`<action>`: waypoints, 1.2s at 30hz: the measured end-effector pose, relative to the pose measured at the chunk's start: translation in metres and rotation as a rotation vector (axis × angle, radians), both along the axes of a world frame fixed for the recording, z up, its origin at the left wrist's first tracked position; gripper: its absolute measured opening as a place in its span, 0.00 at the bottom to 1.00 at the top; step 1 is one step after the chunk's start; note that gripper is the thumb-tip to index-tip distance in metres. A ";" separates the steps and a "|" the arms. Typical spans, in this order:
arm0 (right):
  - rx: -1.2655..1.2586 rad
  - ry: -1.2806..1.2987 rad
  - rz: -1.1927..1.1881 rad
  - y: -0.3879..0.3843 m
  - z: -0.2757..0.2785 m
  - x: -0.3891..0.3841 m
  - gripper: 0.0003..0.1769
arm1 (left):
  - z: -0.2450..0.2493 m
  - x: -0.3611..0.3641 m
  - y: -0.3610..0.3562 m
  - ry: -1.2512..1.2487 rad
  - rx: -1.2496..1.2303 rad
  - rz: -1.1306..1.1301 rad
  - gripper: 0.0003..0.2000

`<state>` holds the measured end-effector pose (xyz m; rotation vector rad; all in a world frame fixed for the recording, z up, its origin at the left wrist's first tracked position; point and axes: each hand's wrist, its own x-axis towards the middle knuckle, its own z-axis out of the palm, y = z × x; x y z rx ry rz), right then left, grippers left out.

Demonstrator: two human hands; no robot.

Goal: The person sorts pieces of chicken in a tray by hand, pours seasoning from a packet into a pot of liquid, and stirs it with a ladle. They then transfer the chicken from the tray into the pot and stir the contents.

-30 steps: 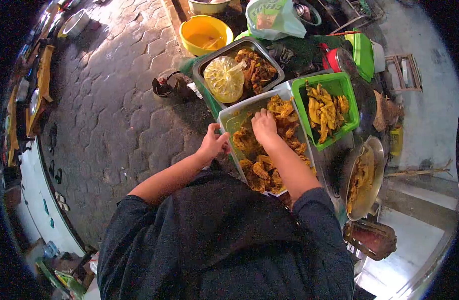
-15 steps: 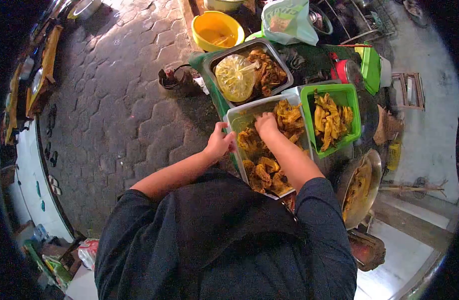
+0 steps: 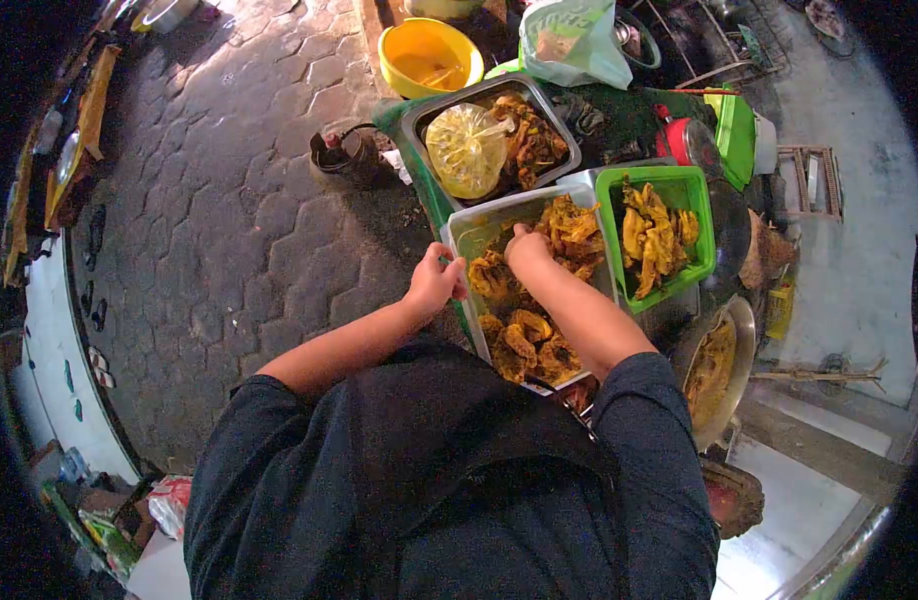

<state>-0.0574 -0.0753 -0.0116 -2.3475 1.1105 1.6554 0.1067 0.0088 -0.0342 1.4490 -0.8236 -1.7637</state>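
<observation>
A white rectangular container (image 3: pixel 467 222) holds yellow-brown seasoned chicken pieces (image 3: pixel 524 345). At its left rim is my left hand (image 3: pixel 437 280), with the fingers curled over the edge. My right hand (image 3: pixel 527 250) reaches down into the container, among the chicken in its upper half. The fingers there are bent closed, and whatever lies under them is hidden. Against the container's right side stands a green basket (image 3: pixel 706 240) with more yellow chicken pieces (image 3: pixel 654 240). Just beyond is a metal tray (image 3: pixel 414 125) with a tied clear bag of yellow food (image 3: pixel 467 150) and browner pieces (image 3: pixel 527 140).
A yellow basin (image 3: pixel 429 60) and a pale plastic bag (image 3: pixel 574 45) stand at the far side. On the right is a large metal pan (image 3: pixel 744 340) with yellowish contents. A dark burner-like object (image 3: pixel 341 155) sits on the paving (image 3: pixel 269 210) to the left.
My right hand has shifted slightly within the white container and its fingers look more tucked in. My left hand stays at the rim. The whole view has drifted a little.
</observation>
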 end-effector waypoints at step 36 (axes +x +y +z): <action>-0.744 -0.827 -0.488 -0.001 0.041 -0.102 0.31 | 0.006 0.006 -0.006 0.049 0.037 -0.098 0.10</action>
